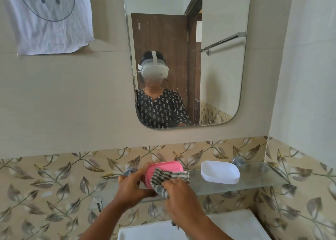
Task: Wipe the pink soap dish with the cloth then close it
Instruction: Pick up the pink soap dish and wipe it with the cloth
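Note:
The pink soap dish (160,168) is held tilted just above the glass shelf (254,181), with my left hand (132,185) gripping its left side. A grey and white striped cloth (167,178) is pressed against the dish's front, bunched in my right hand (179,194). The cloth's tail hangs down below that hand. A white lid or dish half (220,171) lies open side up on the shelf to the right, apart from the pink piece.
A mirror (185,57) hangs on the wall above the shelf. A white sink (227,227) sits below my arms. A white sheet of paper (49,17) is stuck at the upper left. Leaf-patterned tiles cover the lower wall.

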{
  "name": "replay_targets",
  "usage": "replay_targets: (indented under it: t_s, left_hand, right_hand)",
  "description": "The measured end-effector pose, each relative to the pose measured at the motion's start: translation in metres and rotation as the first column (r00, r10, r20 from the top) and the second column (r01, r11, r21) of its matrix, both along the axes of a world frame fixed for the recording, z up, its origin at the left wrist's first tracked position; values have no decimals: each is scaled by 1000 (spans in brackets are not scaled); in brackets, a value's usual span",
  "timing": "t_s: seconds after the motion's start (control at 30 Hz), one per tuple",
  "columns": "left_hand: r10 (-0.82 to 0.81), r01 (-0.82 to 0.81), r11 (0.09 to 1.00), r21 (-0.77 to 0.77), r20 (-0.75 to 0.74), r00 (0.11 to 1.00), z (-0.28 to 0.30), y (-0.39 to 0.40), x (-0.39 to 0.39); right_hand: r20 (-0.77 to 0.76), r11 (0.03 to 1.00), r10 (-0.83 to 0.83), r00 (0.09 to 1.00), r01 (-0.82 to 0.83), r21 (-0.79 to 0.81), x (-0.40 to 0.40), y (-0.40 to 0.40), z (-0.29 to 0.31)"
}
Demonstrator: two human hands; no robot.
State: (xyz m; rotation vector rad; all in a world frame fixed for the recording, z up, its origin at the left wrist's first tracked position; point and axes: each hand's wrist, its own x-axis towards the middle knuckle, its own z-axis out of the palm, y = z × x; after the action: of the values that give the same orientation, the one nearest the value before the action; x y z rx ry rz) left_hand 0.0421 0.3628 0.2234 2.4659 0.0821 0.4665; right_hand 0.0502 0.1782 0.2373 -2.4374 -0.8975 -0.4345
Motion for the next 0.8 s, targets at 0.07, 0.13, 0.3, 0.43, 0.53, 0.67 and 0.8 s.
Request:
replay_targets:
  t_s: [0.07,0.13,0.3,0.43,0.53,0.67,0.8]
  left_hand:
    - [7,-8,1000,-2,-13,1000,1,1,0]
    - [7,-8,1000,-15,-13,1000,3,0,-2]
    - [4,-4,1000,-26,0,1000,6,-3,-3]
    - [39,-39,999,-3,24,999,5,-6,-2]
    - [37,-37,999,14,-5,999,7,-5,-4]
    - [9,-9,1000,-6,-14,1000,10,-6,-6]
    - [24,-23,1000,-10,38,999,5,-5,-4]
  right_hand:
    - [2,999,-50,999,50,-12,4,-7,1]
    - [0,997,-80,997,80,-4,5,-11,2]
    - [16,998,-65,998,65,-15,-3,-5,3]
    - [25,999,-35,999,35,-9,-4,-3,0]
    - [76,996,-66,995,70,-52,-3,-5,-2]
    - [143,977,-131,981,153,-149,0,-2,-8]
    - [116,944,-198,973,221,-243,3,3,-10]
